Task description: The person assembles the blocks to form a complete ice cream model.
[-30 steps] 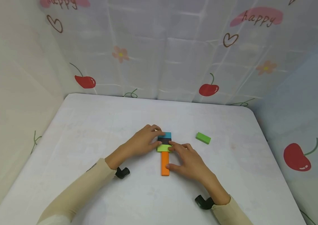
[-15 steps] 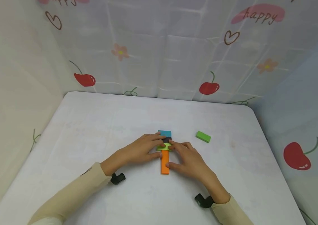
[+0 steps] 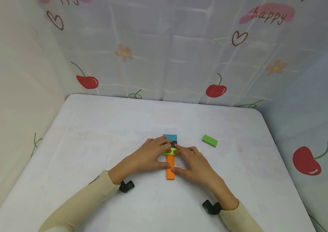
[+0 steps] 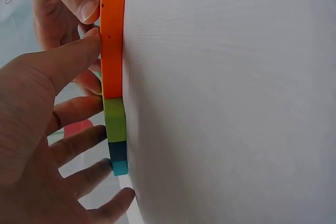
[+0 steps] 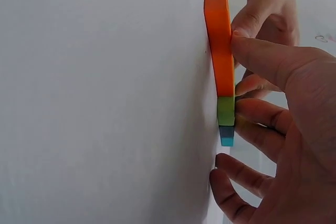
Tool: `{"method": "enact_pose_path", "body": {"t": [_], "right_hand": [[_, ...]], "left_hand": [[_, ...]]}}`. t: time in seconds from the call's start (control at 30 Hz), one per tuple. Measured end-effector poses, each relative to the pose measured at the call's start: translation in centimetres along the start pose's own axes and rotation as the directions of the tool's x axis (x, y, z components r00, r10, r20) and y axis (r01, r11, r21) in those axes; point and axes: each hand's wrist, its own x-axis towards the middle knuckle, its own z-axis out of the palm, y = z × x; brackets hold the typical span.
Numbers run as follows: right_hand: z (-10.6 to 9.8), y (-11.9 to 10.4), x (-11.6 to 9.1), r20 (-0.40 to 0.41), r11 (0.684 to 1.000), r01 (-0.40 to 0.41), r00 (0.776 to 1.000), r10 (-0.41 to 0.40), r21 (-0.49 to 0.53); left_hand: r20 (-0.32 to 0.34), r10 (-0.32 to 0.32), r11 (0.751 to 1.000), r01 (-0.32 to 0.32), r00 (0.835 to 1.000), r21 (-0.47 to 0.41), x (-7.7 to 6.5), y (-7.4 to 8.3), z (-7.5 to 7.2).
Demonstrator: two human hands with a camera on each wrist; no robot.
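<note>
Several wooden blocks lie in one straight row on the white table in the head view. Nearest is a long orange block [image 3: 170, 159], pointing toward me. Beyond it, set crosswise, come a light green block [image 4: 115, 121], a dark block [image 3: 174, 144] and a blue block [image 3: 172, 137]. My left hand [image 3: 149, 156] comes over the row from the left, its thumb on the orange block and its spread fingertips touching the crosswise blocks. From the right, my right hand [image 3: 196, 166] touches the orange block with its thumb and the green and dark blocks with its fingertips.
A loose green block [image 3: 209, 141] lies right of the row, apart from the hands. The white table [image 3: 109, 112] has a printed curtain [image 3: 164, 64] behind it and at both sides. A black wrist device [image 3: 211, 207] sits under the right wrist, another [image 3: 127, 186] under the left.
My left hand has drawn nearer to me along the row. Its thumb has shifted from the green block to the orange one. The right hand and the blocks look nearly still.
</note>
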Motion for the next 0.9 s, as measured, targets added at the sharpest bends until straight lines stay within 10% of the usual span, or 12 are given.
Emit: {"method": "enact_pose_path", "body": {"t": [0.27, 0.4, 0.63, 0.9], "right_hand": [[-1.6, 1.6, -0.4, 0.048, 0.991, -0.003, 0.999, -0.003, 0.131], [-3.3, 3.8, -0.3, -0.07, 0.989, -0.045, 0.996, 0.055, 0.14], [-5.5, 9.0, -0.5, -0.355, 0.991, -0.067, 0.929, 0.106, 0.12], [-6.2, 11.5, -0.4, -0.343, 0.949, -0.281, 0.885, 0.315, 0.146]], "left_hand": [[-0.014, 0.003, 1.0, -0.003, 1.0, -0.002, -0.1, -0.1, 0.1], [-0.01, -0.009, 1.0, 0.009, 1.0, -0.001, 0.0, -0.1, 0.0], [-0.007, -0.009, 1.0, 0.009, 1.0, -0.003, 0.1, 0.0, -0.1], [-0.007, -0.014, 1.0, 0.014, 1.0, -0.003, 0.0, -0.2, -0.1]]}}
